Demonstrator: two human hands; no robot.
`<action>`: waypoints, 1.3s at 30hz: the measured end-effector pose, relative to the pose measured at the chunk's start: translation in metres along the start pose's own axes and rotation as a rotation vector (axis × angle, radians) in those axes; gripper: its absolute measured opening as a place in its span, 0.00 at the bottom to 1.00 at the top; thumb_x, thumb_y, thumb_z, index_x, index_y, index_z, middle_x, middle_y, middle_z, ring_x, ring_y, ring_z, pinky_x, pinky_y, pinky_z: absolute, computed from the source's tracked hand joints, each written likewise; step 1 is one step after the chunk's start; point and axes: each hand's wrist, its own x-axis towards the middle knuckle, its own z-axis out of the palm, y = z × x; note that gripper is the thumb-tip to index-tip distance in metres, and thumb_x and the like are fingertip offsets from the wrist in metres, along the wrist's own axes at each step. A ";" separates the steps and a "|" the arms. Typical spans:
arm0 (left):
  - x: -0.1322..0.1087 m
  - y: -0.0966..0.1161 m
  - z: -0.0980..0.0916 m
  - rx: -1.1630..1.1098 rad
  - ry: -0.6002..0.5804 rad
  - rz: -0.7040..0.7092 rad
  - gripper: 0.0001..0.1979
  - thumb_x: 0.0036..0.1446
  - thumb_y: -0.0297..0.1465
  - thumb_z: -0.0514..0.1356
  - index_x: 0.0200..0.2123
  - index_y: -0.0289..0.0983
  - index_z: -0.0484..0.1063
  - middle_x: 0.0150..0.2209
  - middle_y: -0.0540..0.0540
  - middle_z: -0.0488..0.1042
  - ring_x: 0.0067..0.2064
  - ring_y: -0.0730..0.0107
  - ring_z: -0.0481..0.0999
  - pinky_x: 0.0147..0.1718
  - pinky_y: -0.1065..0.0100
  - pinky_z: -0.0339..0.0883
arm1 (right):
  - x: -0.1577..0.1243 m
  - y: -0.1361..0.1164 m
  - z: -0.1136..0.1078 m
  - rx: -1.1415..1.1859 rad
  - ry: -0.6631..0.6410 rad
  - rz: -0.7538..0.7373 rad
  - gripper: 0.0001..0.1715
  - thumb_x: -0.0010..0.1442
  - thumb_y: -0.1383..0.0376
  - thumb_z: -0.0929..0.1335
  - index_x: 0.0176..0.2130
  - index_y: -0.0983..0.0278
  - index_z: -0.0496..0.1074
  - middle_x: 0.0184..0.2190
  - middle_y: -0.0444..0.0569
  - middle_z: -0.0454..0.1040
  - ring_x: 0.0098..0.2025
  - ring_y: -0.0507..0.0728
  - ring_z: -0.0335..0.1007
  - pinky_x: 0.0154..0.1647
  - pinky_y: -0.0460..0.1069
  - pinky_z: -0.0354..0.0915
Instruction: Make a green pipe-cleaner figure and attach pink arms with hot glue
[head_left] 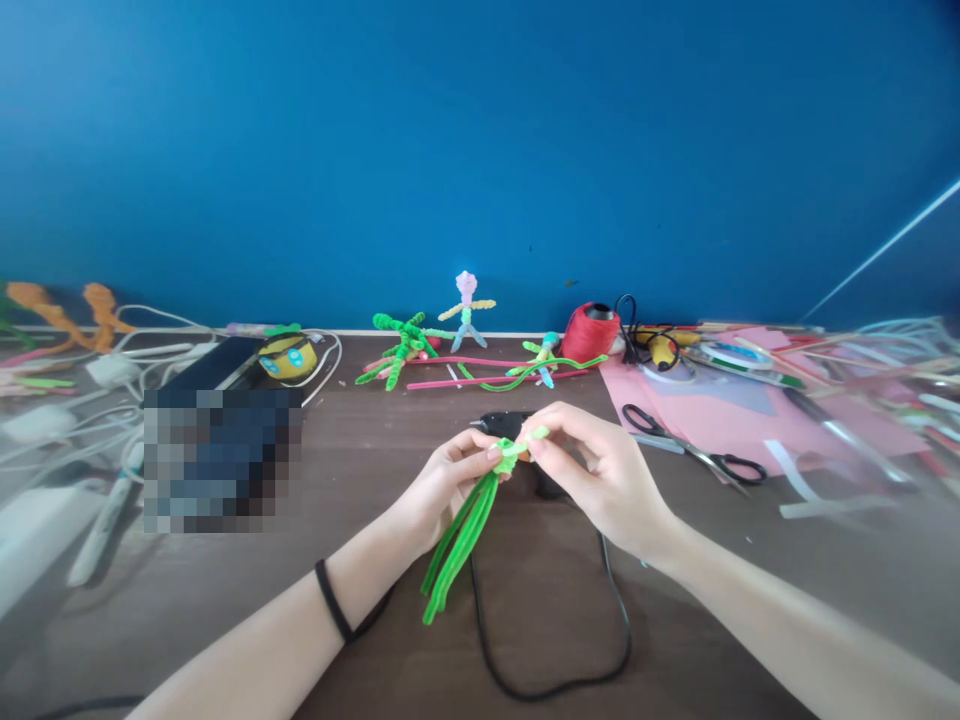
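Note:
My left hand (450, 485) pinches the top of a bundle of green pipe cleaners (466, 530), whose long ends hang down toward me. A lighter green pipe cleaner (517, 449) is wound about the top of the bundle. Its free end sits between the thumb and fingers of my right hand (600, 475), closed in a pinch. Behind my hands lies a black hot glue gun (504, 424), partly hidden by them. Its black cord (480, 640) loops on the table below.
Pipe cleaner figures, one green (403, 345) and one pastel (466, 300), stand by the blue wall (480, 150). A red thread spool (589, 335), black-handled scissors (694, 450) and pink paper (675, 400) are at right. White cables (112, 430) and a marker (105, 525) lie left.

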 end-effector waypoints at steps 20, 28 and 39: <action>0.000 0.003 -0.004 -0.062 0.002 -0.008 0.04 0.45 0.28 0.63 0.26 0.35 0.71 0.23 0.49 0.73 0.27 0.74 0.71 0.34 0.70 0.61 | 0.006 0.019 -0.004 0.151 0.055 0.229 0.08 0.55 0.63 0.64 0.27 0.65 0.63 0.20 0.42 0.65 0.24 0.49 0.64 0.27 0.45 0.61; 0.002 0.001 -0.007 -0.086 0.013 -0.005 0.04 0.46 0.29 0.62 0.27 0.35 0.72 0.24 0.48 0.73 0.27 0.73 0.71 0.34 0.71 0.61 | 0.008 0.036 -0.008 0.277 -0.175 0.319 0.06 0.55 0.64 0.64 0.29 0.65 0.63 0.20 0.41 0.66 0.20 0.47 0.60 0.22 0.44 0.59; 0.001 0.001 -0.007 -0.079 -0.016 -0.016 0.05 0.45 0.28 0.63 0.28 0.34 0.73 0.24 0.48 0.74 0.28 0.73 0.71 0.34 0.71 0.61 | 0.010 0.045 -0.008 0.173 -0.262 0.267 0.07 0.57 0.64 0.63 0.32 0.65 0.66 0.23 0.43 0.68 0.22 0.47 0.58 0.24 0.44 0.56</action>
